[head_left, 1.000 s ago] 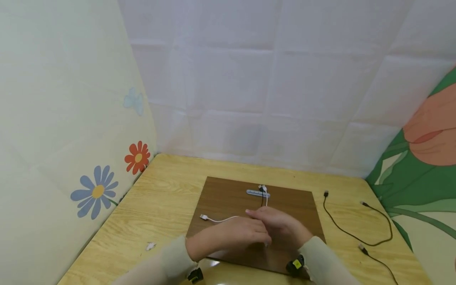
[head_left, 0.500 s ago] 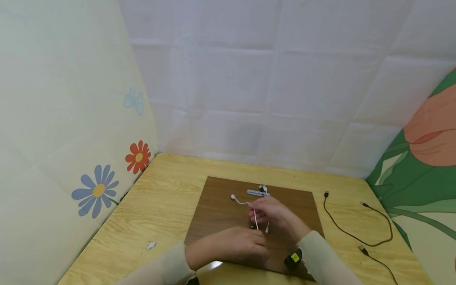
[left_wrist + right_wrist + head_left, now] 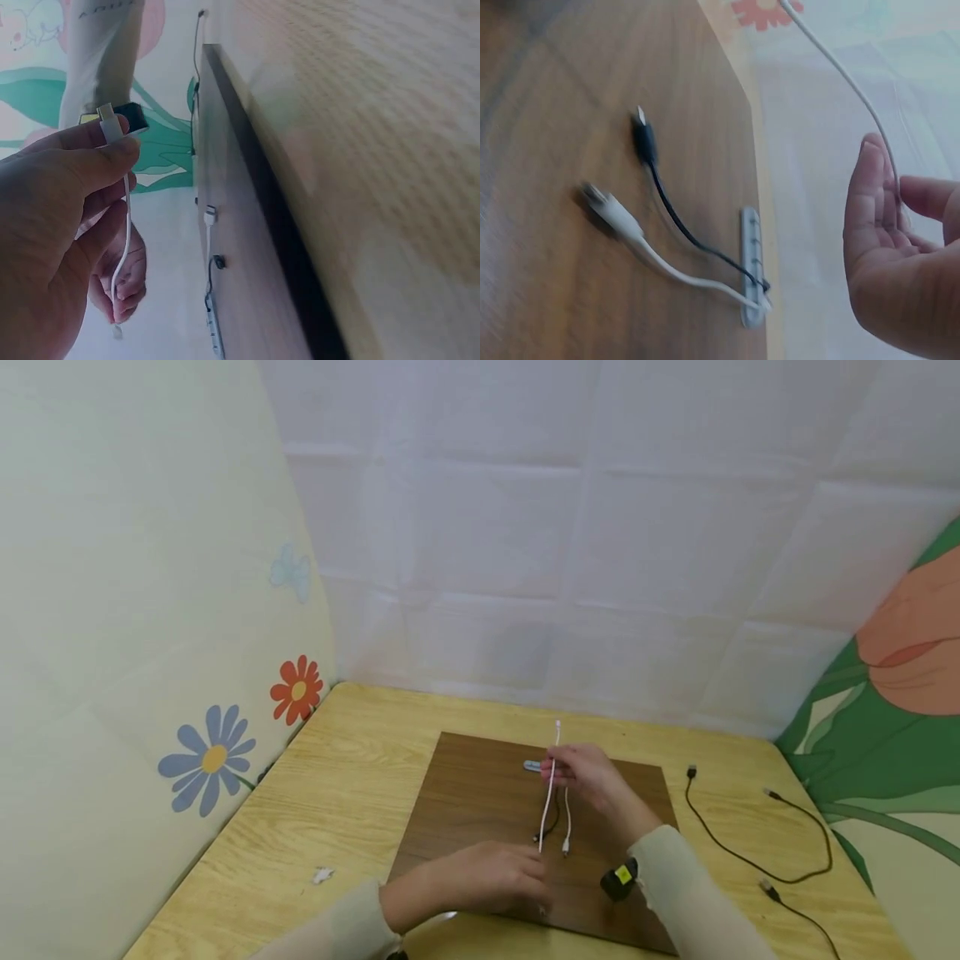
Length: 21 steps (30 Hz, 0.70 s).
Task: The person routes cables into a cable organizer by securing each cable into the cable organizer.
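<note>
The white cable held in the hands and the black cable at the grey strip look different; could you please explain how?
Colour: the held white cable has a white plug housing; the black cable has a black one.
Support: the left hand and right hand pinch the held white cable; the black cable, touched by neither, runs from the grey strip.
Shared: both show a metal-tipped plug.

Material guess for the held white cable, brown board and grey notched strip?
White cable: probably flexible plastic or rubber jacket, smooth; bends in an even curve. Its plug tip looks metallic, greyish against the white.
Brown board: wood or wood-look laminate, smooth; grain streaks show, core can't be told.
Grey strip: likely silicone or plastic, matte; even colour, no strong glints.
</note>
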Each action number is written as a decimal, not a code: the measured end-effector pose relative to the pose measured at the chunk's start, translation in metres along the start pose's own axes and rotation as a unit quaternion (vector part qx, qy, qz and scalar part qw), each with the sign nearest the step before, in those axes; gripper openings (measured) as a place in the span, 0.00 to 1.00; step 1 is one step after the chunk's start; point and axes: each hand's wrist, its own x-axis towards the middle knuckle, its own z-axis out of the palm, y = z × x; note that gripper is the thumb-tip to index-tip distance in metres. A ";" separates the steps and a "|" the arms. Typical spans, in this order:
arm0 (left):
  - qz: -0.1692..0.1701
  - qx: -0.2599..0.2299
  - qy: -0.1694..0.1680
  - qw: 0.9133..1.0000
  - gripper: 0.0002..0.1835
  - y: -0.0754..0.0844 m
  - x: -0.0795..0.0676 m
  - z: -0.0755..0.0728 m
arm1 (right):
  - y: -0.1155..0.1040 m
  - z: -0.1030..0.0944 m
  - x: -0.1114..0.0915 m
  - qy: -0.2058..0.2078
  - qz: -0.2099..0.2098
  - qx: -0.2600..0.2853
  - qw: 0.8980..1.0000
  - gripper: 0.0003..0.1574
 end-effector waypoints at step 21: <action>-0.046 0.051 -0.015 0.998 0.11 -0.014 -0.012 0.019 | 0.000 -0.014 0.022 0.051 -0.014 -0.069 0.996 0.23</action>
